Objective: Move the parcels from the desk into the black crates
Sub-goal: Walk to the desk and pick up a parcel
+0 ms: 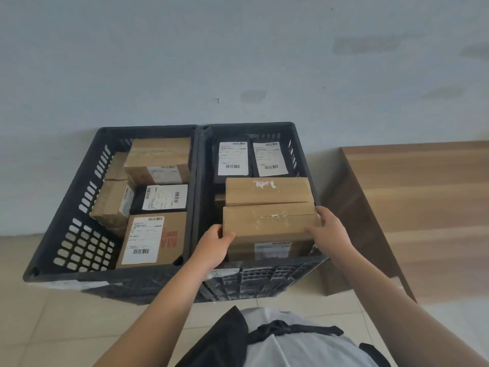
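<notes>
Left black slotted plastic crate (pixel 79 207) on the tiled floor: already holds several brown cardboard boxes and one flat black mailer bag with a white label (pixel 160 197), packed close. Right black slotted plastic crate (pixel 304 271) touches it side to side; two flat black label-topped parcels (pixel 232 158) lie at its back, a plain brown cardboard box with torn tape (pixel 268 190) in the middle. Nearest the person, the large brown cardboard box with a side label (pixel 270 229) sits at the crate's front, just against the middle box. Left hand (pixel 214 247) grips its left end, fingers curled round the corner; right hand (pixel 330 231) grips its right end, thumb on top. Whether the box is seated or still carried, cannot tell. Wooden table (pixel 423 194) stands to the right, no parcels on its visible part.

Risks, my read: box looks to ride high on the crate's front rim, so letting go early could tip it out; fingers could get pinched between box and crate wall.
</notes>
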Demonstrator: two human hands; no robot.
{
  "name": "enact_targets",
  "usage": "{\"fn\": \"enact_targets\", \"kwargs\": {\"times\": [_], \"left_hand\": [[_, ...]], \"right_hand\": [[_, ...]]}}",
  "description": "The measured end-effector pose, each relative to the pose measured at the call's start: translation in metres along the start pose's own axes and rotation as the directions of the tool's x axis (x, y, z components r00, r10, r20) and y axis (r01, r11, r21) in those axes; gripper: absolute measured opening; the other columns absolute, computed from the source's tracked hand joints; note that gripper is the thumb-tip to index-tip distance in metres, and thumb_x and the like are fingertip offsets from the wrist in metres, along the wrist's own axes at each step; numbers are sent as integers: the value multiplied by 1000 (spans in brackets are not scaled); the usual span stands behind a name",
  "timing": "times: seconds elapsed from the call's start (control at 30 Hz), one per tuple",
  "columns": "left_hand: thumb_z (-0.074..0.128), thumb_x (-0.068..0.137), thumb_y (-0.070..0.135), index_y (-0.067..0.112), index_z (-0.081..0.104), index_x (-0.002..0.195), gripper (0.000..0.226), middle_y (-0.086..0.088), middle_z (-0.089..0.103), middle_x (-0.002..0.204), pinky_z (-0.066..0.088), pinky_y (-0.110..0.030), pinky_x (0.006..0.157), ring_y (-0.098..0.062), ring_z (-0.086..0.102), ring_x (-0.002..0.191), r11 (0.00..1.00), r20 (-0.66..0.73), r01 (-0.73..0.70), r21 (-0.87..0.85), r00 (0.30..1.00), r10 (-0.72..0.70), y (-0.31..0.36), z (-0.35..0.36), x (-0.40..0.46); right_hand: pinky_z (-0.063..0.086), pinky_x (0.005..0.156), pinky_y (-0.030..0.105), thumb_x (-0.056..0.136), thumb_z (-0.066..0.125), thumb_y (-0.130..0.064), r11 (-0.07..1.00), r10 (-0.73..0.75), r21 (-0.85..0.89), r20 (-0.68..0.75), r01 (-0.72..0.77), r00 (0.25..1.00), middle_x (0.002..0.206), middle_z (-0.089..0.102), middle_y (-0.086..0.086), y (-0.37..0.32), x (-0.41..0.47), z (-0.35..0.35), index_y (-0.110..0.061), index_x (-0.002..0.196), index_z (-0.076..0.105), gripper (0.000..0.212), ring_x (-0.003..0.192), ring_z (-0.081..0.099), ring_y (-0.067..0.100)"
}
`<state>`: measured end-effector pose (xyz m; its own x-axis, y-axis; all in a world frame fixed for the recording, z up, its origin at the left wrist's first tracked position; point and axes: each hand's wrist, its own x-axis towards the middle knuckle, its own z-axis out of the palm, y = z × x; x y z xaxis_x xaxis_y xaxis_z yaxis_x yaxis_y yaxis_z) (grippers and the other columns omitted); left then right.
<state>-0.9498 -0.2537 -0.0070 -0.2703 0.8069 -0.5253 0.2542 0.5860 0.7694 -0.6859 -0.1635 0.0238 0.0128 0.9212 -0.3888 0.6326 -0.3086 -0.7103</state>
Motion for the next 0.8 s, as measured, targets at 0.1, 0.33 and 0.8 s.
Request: {"fn": "enact_targets", "kwargs": {"times": [0.1, 0.33, 0.8], "left_hand": [[58, 105, 37, 19, 52, 144, 43, 3, 62, 134, 41, -31, 90, -9, 55, 102, 1000, 0, 8, 8, 1000, -8, 1, -2, 3], [71, 97, 34, 35, 15, 164, 87, -4, 36, 164, 37, -55, 120, -30, 41, 147, 993, 40, 19, -119, 999, -14, 0, -5, 9], [74, 88, 57, 34, 7, 166, 105, 0, 1, 174, 16, -58, 127, -30, 3, 160, 772, 259, -296, 562, 950, 176, 100, -21, 71]], "right_hand": [[54, 63, 31, 100, 56, -14, 995, -30, -101, -24, 28, 999, 118, 60, -2, -1, -1, 4, -26, 155, 40, 59, 87, 62, 17], [45, 108, 50, 96, 47, -15, 914, -140, -387, -18, 122, 990, 153, 45, 9, 3, -3, 2, -33, 158, 35, 66, 135, 41, 38], [37, 114, 51, 83, 78, -21, 522, -337, -704, 348, 482, 875, 153, 36, -2, -12, 29, 4, -28, 158, 21, 94, 144, 31, 29]]}}
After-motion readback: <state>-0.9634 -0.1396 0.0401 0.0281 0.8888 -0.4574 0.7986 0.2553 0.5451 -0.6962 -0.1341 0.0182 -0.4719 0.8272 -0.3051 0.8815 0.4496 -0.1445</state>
